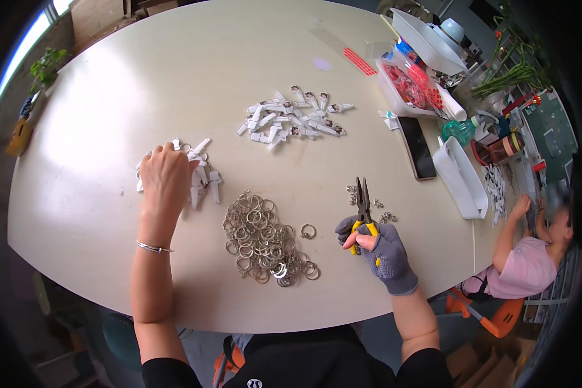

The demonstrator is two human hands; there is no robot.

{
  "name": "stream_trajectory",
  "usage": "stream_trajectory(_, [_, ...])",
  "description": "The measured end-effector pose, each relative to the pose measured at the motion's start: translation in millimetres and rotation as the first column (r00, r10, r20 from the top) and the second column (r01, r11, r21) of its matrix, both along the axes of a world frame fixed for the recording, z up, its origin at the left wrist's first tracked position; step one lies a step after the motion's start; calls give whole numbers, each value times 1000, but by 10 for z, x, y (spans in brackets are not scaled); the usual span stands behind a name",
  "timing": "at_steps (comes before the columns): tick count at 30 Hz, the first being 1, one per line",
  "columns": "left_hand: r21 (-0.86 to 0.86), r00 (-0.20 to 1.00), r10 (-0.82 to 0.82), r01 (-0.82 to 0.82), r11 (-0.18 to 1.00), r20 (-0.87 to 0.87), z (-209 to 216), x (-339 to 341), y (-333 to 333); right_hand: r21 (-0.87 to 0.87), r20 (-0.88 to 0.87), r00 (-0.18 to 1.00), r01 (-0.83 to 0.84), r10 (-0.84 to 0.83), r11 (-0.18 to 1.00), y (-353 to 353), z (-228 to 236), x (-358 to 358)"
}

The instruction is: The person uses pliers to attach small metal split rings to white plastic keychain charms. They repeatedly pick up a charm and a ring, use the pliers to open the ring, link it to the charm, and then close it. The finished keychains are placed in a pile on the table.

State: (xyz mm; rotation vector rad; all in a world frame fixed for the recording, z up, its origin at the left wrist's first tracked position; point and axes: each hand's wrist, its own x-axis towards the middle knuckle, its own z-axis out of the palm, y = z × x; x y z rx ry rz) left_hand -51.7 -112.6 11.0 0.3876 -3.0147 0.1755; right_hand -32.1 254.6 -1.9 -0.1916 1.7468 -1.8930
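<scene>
My right hand (390, 262), in a grey glove with bare fingertips, is closed round needle-nose pliers (363, 207) with yellow handles. Their dark jaws point away from me, slightly apart. Small metal fittings (387, 218) lie beside the jaws. My bare left hand (163, 173) is over a pile of white tags with rings (200, 174). Its fingers curl down, and whatever is between them is hidden under the hand. Between my hands lies a heap of metal split rings (255, 233), with one ring with a small fitting (308, 231) apart on its right.
Farther off is another pile of white clip-like pieces (288, 119). On the right lie a dark phone (416, 149), a white tray (459, 178) and a plastic box of red items (404, 84). Beyond them a person in pink (524, 265) sits working. A plant (45, 68) stands far left.
</scene>
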Motion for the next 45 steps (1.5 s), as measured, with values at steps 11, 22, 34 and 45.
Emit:
stream_trajectory(11, [265,836,-470,539,799,-282,-468,-725,692,84,-114,993,42,-32,996,-13,-4,-42])
stream_trajectory(22, [286,782,-511,612,737,-356,-568,-604,830,359,-540,841,196,32,913,-81,-107,-29])
stream_trajectory(34, [971,947,-268,122,-205,-176,-314,60,1018,742,-644,631,375,433,556,-67,-170,-89])
stream_trajectory(45, [969,924,-346,83,-232,-162,-298,132,1093,626,-702,655,382,279,680,-166,-250,-171])
